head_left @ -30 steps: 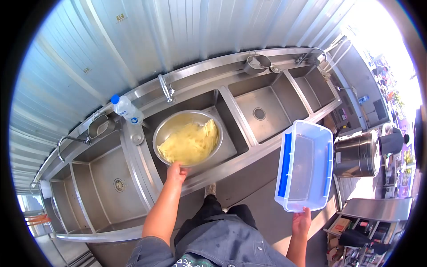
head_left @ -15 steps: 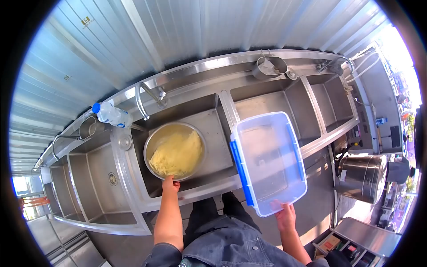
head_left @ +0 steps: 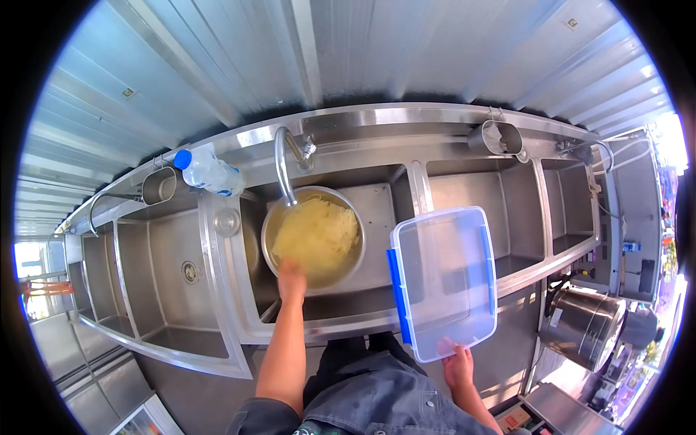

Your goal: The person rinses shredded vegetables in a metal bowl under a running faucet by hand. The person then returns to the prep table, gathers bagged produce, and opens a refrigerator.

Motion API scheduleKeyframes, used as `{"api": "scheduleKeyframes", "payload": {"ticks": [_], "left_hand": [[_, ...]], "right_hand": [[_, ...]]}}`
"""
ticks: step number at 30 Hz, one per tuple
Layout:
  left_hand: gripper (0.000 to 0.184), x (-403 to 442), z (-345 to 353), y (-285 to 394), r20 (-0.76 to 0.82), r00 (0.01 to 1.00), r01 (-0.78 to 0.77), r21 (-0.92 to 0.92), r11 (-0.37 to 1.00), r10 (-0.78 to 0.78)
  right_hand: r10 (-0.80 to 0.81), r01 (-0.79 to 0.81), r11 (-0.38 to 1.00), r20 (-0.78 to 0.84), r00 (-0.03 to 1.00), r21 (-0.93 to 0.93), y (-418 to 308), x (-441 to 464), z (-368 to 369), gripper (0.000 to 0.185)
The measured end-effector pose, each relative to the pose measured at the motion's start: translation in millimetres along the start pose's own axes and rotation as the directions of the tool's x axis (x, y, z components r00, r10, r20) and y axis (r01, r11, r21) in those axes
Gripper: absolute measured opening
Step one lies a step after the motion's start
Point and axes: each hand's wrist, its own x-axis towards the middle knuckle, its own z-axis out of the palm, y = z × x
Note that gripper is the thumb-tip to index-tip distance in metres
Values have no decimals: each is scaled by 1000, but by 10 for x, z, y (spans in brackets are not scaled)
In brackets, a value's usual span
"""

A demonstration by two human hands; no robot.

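Note:
A round metal bowl stands in the middle sink basin. Pale yellow shreds, apparently in liquid, fill much of it. My left hand reaches over the bowl's near rim; its fingers are blurred and partly hidden there. To the right, my right hand grips the near end of a clear plastic container with blue side clips. No contents show in this container, which is held over the sink's front edge and the divider. The curved tap has its spout end above the bowl's far rim.
Further basins lie left and right. A plastic bottle with a blue cap stands on the back ledge, near a small metal caddy. Another caddy hangs at the back right. A large steel pot stands right.
My left hand has gone from the bowl's near rim forward into it. The bowl now sits further back, under the tap's spout. My right hand still holds the container; the view has shifted.

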Motion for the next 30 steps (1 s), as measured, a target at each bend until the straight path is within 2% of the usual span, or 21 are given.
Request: {"api": "scheduleKeyframes", "payload": {"ticks": [1, 3, 5, 7, 8, 10, 14, 17, 18, 19, 20, 21, 22, 23, 24, 25, 26, 28, 30], "left_hand": [[46, 163, 53, 142, 78, 995, -65, -15, 998, 66], [50, 252, 20, 1214, 191, 967, -151, -109, 982, 170], [57, 574, 234, 1674, 130, 949, -247, -253, 935, 286], [62, 1209, 737, 1603, -53, 871, -483, -274, 832, 488], [62, 1236, 773, 1795, -56, 872, -481, -279, 831, 486], [64, 1140, 768, 2218, 91, 961, -204, -404, 892, 261], [66, 1231, 862, 2267, 96, 983, -80, -535, 841, 155], [55, 1335, 918, 2045, 115, 976, -115, -449, 886, 185], [45, 1457, 1083, 1733, 94, 845, -516, -114, 849, 526], [36, 1488, 1159, 1522, 198, 602, -796, 222, 563, 773], [36, 1395, 1145, 1438, 199, 608, -791, 226, 568, 769], [26, 1261, 1122, 1373, 263, 824, -510, -41, 859, 502], [22, 1129, 1072, 1323, 406, 893, -92, -260, 961, 195], [22, 1004, 984, 1262, 405, 894, -91, -258, 962, 193], [20, 857, 850, 1215, 462, 886, 337, -613, 714, -21], [22, 758, 782, 1134, 593, 786, 618, -762, 193, -172], [22, 676, 738, 1069, 593, 785, 619, -762, 191, -179], [25, 587, 640, 965, 553, 829, 557, -830, 30, -83], [26, 555, 601, 935, 575, 817, 577, -816, 44, -38]], "right_hand": [[21, -22, 999, -32, 999, -28, -3, 12, -22, 31], [49, -50, 999, -36, 998, -21, -83, -7, 67, 38], [73, -74, 997, -45, 996, -13, -117, 6, 63, 45], [115, -117, 990, 31, 993, 82, -118, 3, -43, 57], [112, -114, 991, 31, 993, 76, -116, -3, -56, 57], [159, -144, 965, -51, 986, 220, -160, -54, -45, 53], [181, -166, 964, -55, 982, 207, -150, -66, -374, 56], [185, -155, 963, -123, 975, 220, -160, -72, -490, 54], [184, -150, 963, -139, 973, 226, -162, -55, -544, 53], [186, -148, 962, -155, 970, 229, -177, -34, -589, 52], [192, -154, 962, -156, 969, 224, -194, -12, -619, 52], [182, -142, 962, -161, 970, 232, -211, 22, -634, 52], [171, -128, 962, -166, 971, 241, -218, 43, -623, 51], [174, -131, 961, -166, 971, 242, -226, 62, -618, 51], [166, -125, 963, -161, 973, 239, -235, 66, -599, 50], [159, -119, 965, -158, 975, 235, -251, 68, -583, 49], [163, -123, 965, -162, 973, 232, -263, 64, -563, 49], [156, -130, 972, -125, 980, 196, -274, 80, -482, 47], [155, -132, 972, -107, 982, 194, -251, 142, -480, 47]]}}
